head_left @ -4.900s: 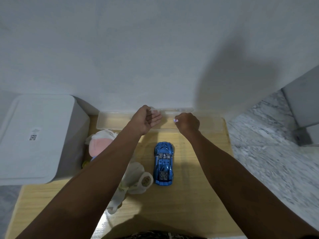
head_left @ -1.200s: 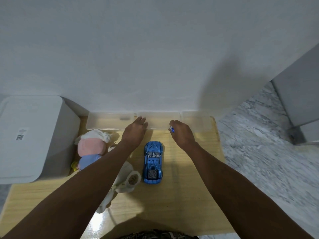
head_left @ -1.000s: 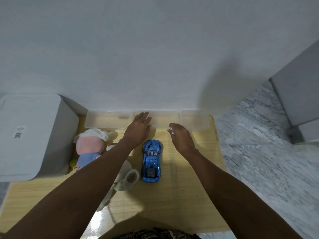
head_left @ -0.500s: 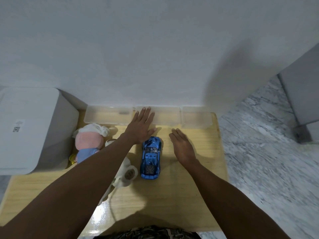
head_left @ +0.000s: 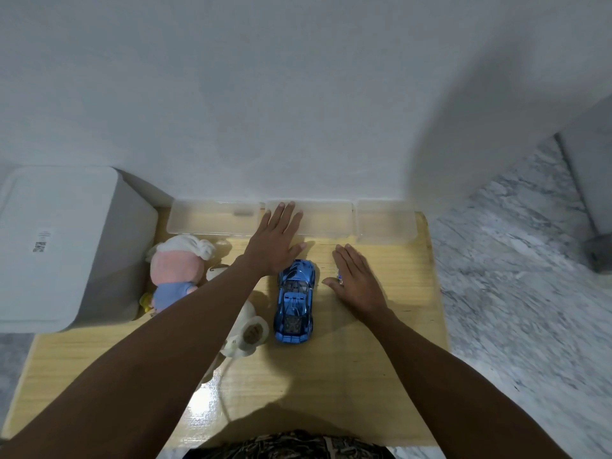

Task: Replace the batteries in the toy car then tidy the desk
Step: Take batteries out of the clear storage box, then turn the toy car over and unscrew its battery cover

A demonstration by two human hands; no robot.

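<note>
Both hands are lying flat and spread, holding nothing: the right hand (head_left: 356,279) is resting on the pale wood-grain desk (head_left: 331,376) at frame centre, with something small and shiny at its index finger. Just left, the glossy metallic-blue toy car (head_left: 294,301) is sitting upright. Further left, soft plush toys (head_left: 177,270) are slumping. Higher up, the left hand (head_left: 276,241) is reaching onto the frosted clear plastic trays (head_left: 385,223) lining the wall.
</note>
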